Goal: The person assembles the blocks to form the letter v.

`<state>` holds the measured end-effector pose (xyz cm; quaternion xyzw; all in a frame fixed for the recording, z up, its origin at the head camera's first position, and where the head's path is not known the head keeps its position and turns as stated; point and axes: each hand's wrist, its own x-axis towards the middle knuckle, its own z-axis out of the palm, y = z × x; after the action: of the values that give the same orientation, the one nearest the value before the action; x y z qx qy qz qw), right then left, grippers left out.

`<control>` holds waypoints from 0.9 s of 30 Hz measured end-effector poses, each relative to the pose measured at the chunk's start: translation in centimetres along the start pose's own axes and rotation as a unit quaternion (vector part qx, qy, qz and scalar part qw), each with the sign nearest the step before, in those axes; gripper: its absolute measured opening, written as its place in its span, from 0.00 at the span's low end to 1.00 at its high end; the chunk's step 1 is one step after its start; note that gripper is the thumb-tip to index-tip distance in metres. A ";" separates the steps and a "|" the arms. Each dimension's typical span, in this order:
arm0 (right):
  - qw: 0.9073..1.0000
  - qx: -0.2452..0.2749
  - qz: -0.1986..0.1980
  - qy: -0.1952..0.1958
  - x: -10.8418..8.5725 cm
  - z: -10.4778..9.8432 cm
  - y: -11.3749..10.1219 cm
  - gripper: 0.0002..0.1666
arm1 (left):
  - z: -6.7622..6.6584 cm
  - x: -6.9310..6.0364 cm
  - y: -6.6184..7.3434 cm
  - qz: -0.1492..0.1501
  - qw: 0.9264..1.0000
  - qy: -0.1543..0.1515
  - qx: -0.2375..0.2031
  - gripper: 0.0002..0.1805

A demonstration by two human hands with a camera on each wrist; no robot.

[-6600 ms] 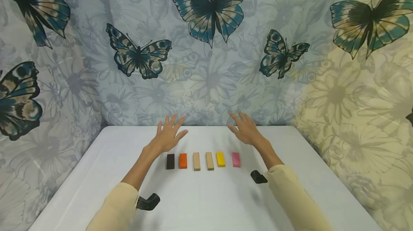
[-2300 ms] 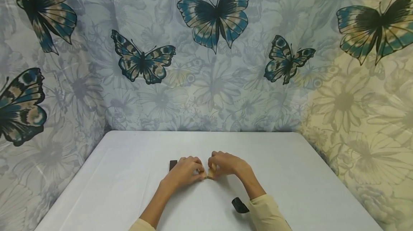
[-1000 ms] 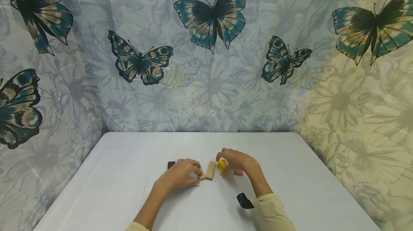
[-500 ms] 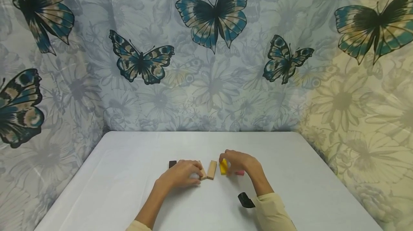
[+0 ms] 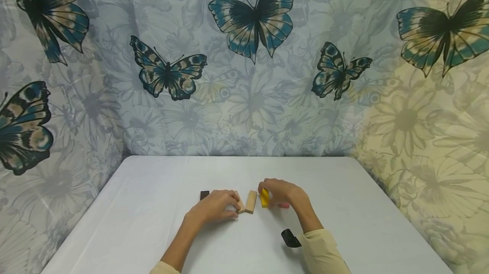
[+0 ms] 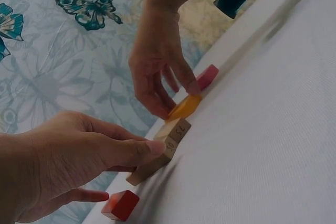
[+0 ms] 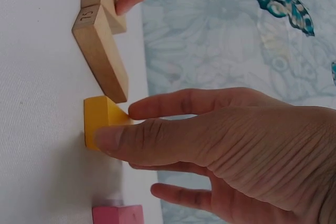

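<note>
In the head view my left hand (image 5: 214, 204) pinches a plain wooden block (image 5: 240, 206) between thumb and fingers. A second wooden block (image 5: 251, 201) leans its near end against the first, making a V; printed characters show on both ends in the right wrist view. My right hand (image 5: 283, 191) holds the yellow block (image 7: 97, 121), thumb on its near end and a finger at the far end. The yellow block stands apart from the wooden pair. An orange-red block (image 6: 122, 205) lies below my left fingers and is hidden from the head view.
A dark block (image 5: 204, 195) sits left of my left hand, partly covered. The pink block (image 5: 284, 205) lies right of the yellow one, under my right hand. All rest on a white table (image 5: 114, 223) before a butterfly-patterned backdrop (image 5: 252, 125).
Both hands came down from behind the row to the wooden blocks, whose near ends now meet. My right hand then moved right to the yellow block. Little differs over the last half second.
</note>
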<state>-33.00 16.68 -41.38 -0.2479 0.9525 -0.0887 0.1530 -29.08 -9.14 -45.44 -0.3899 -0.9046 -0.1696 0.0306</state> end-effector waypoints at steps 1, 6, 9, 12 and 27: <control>1.000 0.000 -0.002 0.001 0.1 0.0 0.0 0.24 | 0.0 0.0 0.0 -0.001 1.000 0.001 0.000 0.10; 1.000 -0.003 -0.014 0.005 0.2 0.0 0.1 0.24 | 0.0 -0.1 0.1 -0.006 1.000 0.006 -0.001 0.10; 1.000 0.001 -0.016 0.005 0.1 -0.1 0.3 0.26 | 0.0 -0.1 0.2 -0.013 1.000 0.004 -0.006 0.10; 1.000 0.007 -0.013 0.010 0.0 -0.4 0.5 0.27 | 0.1 -0.1 0.2 -0.022 1.000 0.002 -0.010 0.10; 0.993 0.026 -0.081 0.085 2.8 -1.8 1.7 0.23 | 0.6 0.4 0.1 -0.013 1.000 0.020 -0.011 0.06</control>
<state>-36.63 16.92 -40.82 -0.3117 0.9362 -0.1467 0.0699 -29.20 -8.60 -45.88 -0.3747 -0.9070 -0.1878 0.0422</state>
